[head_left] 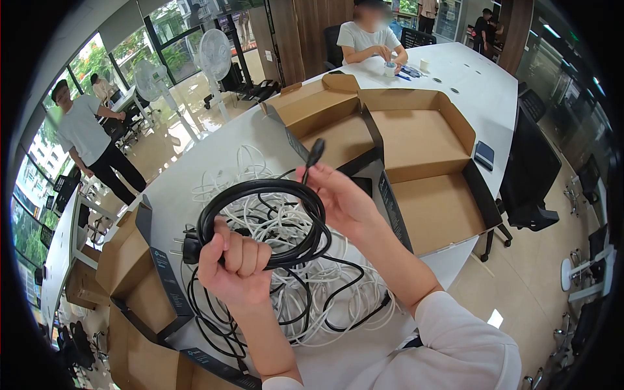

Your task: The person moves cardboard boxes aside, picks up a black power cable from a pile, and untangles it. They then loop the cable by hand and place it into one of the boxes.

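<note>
The left hand (235, 260) is a closed fist, fingers wrapped right round the near edge of a black coil (273, 195). The coil stands nearly upright, ringing up and away from the knuckles. Its plug (189, 249) juts out just left of that fist. The right hand (344, 201) sits at the coil's far right rim, touching it. Its thumb and fingertips are pinched shut on the stem of the connector (315, 151), which points up and slightly right above them. The loose end's long axis runs almost straight up from those fingers, so the right hand is the nearer one to it.

Under both hands lies a tangle of white cables (354, 286) on the table (474, 91), with slack black lead threaded through it. An open box (422, 136) lies beyond the right fingers, and more boxes (127, 260) lie left of the fist. Nothing stands between the two hands. A seated person (370, 36) and a standing one (84, 130) are well apart from them.
</note>
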Demonstrator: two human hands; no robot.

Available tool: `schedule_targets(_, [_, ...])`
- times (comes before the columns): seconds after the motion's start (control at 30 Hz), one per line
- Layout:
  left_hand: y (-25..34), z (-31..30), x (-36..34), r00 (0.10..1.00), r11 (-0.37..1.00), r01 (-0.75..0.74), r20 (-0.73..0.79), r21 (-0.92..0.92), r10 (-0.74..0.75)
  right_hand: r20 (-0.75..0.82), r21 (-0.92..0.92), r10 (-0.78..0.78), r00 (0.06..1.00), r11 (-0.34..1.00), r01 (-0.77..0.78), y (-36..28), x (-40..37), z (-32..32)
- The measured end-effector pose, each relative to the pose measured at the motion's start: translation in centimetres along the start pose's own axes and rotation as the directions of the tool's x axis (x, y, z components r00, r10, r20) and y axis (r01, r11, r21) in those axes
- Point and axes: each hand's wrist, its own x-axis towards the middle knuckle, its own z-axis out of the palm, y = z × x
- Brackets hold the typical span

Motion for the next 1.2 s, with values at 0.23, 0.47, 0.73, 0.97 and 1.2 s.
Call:
schedule_targets(0.23, [-0.7, 0.6, 0.1, 0.992, 0.999, -0.034, -0.121, -0.040, 0.029, -0.002, -0.087, -0.552, 0.834, 0.831, 0.549, -1.5, 0.4, 0.0])
schedule_targets(0.47, [0.7, 0.3, -0.1, 0.984, 0.963, 0.111, -0.108, -0.245, -0.141, 0.626, 0.028, -0.443, 0.642, 0.835, 0.550, -1.9, -1.6, 0.9])
schedule_targets(0.73, [-1.0, -0.6, 1.5, 0.870, 0.990, 0.136, -0.472, -0.048, -0.142, 0.691, -0.072, -0.127, 0.711, 0.967, 0.243, -0.9, -2.3, 2.0])
schedule_targets(0.97, [-0.9, 0.7, 1.2, 0.862, 0.958, 0.077, -0.501, 0.275, 0.074, 0.474, -0.337, 0.122, 0.872, 0.940, 0.052, -1.5, -3.0, 2.8])
schedule_targets(1.2, [-2.5, 1.6, 0.0, 0.836, 0.911, 0.061, -0.520, 0.409, 0.178, 0.313, -0.682, 0.107, 0.944, 0.717, 0.145, -1.6, -3.2, 3.3])
